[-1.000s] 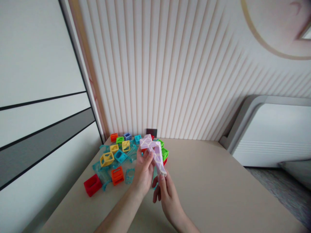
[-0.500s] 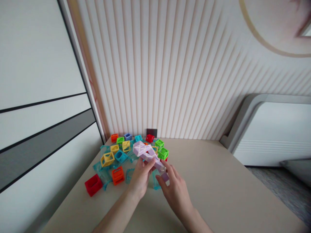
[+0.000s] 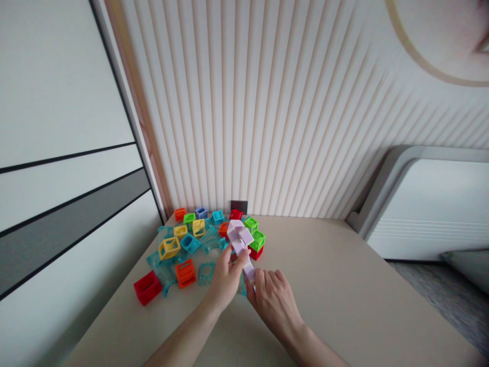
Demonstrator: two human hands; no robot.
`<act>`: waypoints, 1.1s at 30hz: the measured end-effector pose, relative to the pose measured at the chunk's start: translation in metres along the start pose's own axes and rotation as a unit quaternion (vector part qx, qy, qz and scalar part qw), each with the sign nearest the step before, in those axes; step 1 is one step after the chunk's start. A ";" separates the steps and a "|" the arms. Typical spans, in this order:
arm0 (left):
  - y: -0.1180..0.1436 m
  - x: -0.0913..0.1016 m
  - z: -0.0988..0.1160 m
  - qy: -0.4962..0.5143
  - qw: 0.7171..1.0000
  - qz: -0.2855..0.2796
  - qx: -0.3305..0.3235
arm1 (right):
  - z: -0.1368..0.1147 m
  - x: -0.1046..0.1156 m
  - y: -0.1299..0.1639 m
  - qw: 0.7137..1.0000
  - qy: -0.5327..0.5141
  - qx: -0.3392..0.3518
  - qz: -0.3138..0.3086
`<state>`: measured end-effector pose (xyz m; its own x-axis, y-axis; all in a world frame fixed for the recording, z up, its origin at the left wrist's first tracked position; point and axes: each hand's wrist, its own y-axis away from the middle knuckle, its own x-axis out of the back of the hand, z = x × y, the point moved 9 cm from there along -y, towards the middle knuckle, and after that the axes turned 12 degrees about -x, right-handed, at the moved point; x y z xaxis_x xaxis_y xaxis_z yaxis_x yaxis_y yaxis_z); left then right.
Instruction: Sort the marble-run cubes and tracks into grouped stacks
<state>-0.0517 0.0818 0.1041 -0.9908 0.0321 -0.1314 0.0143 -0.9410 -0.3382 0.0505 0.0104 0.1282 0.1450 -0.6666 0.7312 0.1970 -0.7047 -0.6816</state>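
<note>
A lilac snake puzzle (image 3: 239, 240) with pale edges is held up above the table, folded into a bulky head at its far end and a narrower tail towards me. My left hand (image 3: 225, 278) grips the middle of it, thumb on top. At the near end, my right hand (image 3: 272, 295) has its fingers curled in, with thumb and forefinger pinching the tail. My right fingers partly cover that end. Behind the puzzle lie a green open-sided cube (image 3: 258, 240) and a red block (image 3: 256, 252).
Left of my hands, the table (image 3: 324, 275) bears several coloured cubes, among them an orange cube (image 3: 186, 273), a yellow cube (image 3: 169, 248) and a red cube (image 3: 147, 288), with clear teal track pieces (image 3: 207, 273). A ribbed wall (image 3: 260, 112) rises behind; a white cabinet (image 3: 69, 204) stands left.
The puzzle has turned more upright, and its head has shifted right and changed shape. My right fingers have curled from a looser pose onto its near end.
</note>
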 end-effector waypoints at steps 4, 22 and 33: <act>0.001 -0.004 0.003 -0.010 1.000 0.005 -0.007 | 0.007 -0.005 0.003 0.998 -0.037 -0.051 -0.002; 0.014 -0.001 -0.011 0.169 0.972 -0.044 0.158 | 0.047 0.038 -0.045 0.973 -0.147 0.140 -0.108; 0.011 -0.001 0.002 0.305 0.942 0.038 0.137 | 0.073 0.030 -0.033 0.964 -0.252 -0.076 -0.042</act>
<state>-0.0508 0.0708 0.1019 -0.7259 0.0706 -0.6842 -0.0365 -0.9973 -0.0642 0.1189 0.0311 0.1750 0.5947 -0.4304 0.6790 0.0899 -0.8037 -0.5882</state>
